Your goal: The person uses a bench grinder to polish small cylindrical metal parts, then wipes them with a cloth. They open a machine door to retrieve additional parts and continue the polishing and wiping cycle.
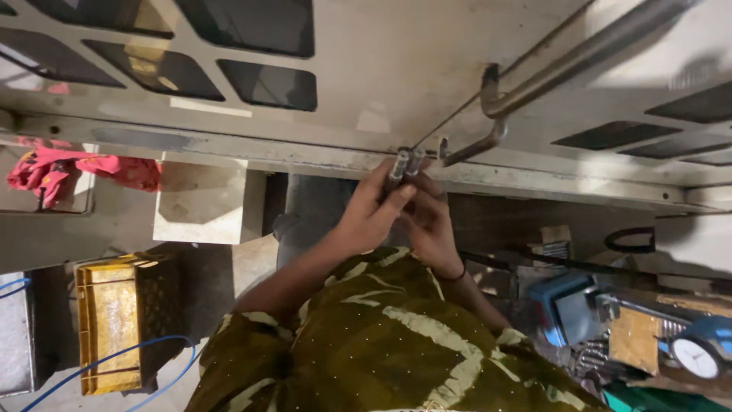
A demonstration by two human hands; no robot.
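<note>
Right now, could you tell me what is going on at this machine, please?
A person in an olive patterned garment holds two short grey metal cylinders up at the edge of a pale metal machine frame. The left hand pinches them from one side, and the right hand supports them from the other. A bent steel rod hangs just beside them, and a yellow plastic crate sits on the floor.

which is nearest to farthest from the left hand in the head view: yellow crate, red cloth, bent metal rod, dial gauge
From the left hand:
1. bent metal rod, just up and right of it
2. yellow crate, lower left on the floor
3. red cloth at far left and dial gauge at lower right: too close to call
</note>
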